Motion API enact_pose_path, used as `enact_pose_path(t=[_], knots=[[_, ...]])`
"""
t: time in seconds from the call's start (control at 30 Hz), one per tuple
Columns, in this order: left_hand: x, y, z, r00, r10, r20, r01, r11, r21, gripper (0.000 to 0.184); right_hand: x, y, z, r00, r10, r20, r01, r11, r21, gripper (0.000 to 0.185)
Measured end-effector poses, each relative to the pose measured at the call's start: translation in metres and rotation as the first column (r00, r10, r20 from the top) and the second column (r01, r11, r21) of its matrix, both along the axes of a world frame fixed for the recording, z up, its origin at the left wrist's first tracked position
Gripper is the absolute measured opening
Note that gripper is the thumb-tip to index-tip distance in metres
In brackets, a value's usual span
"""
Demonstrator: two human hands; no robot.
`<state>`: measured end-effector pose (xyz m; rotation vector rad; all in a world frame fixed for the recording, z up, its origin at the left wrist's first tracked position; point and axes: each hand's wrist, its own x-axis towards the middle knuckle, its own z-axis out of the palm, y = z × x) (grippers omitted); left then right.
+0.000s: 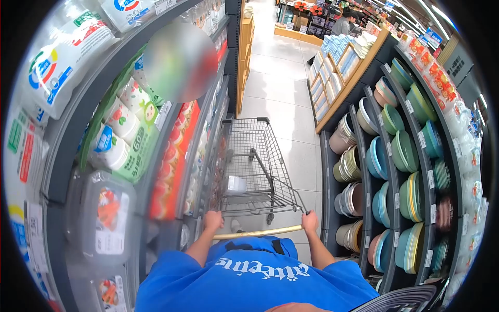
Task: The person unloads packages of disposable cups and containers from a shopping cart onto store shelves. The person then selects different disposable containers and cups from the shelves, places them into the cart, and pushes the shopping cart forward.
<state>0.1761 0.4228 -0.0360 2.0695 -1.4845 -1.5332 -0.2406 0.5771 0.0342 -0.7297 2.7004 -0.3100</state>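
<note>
A wire shopping cart (252, 166) stands in the aisle in front of me, with a yellowish handle bar (260, 232) across its near side. My left hand (213, 221) is closed at the bar's left end, and my right hand (310, 222) is closed round its right end. Inside the cart, toward the left, lies a small whitish translucent item (236, 184); the rest of the basket shows bare wire.
On the left, shelves hold packs of paper cups (122, 130) and plastic food containers (106, 216). Stacked basins (405, 151) and buckets (348, 200) fill the right shelves. White tiled floor (275, 78) runs ahead; a person (345, 23) is in the distance.
</note>
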Motion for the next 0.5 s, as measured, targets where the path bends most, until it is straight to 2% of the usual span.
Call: enact_pose_path(t=[0.1,0.23,0.3,0.4,0.5], knots=[[-0.011,-0.035,-0.002,0.999,-0.020,-0.033,0.020,1.000,-0.006,0.049,-0.002,-0.033,0.012,0.999,-0.051,0.002,0.051,0.998,-0.036,0.035],[-0.020,-0.080,-0.003,0.994,-0.013,-0.111,0.010,1.000,-0.025,0.053,-0.016,-0.059,-0.022,0.985,-0.173,-0.019,0.168,0.971,-0.168,0.039],[-0.021,-0.101,0.004,0.982,-0.004,-0.191,-0.004,0.999,-0.040,0.053,-0.018,-0.074,-0.024,0.985,-0.165,-0.039,0.157,0.974,-0.165,0.039],[-0.030,-0.120,0.001,0.963,0.033,-0.269,-0.017,0.998,0.063,0.054,-0.020,-0.100,-0.005,0.982,-0.181,-0.054,0.172,0.974,-0.151,0.040],[-0.038,-0.135,-0.005,0.933,0.090,-0.347,-0.068,0.995,0.075,0.053,-0.029,-0.119,-0.001,0.982,-0.179,-0.055,0.170,0.977,-0.131,0.041]])
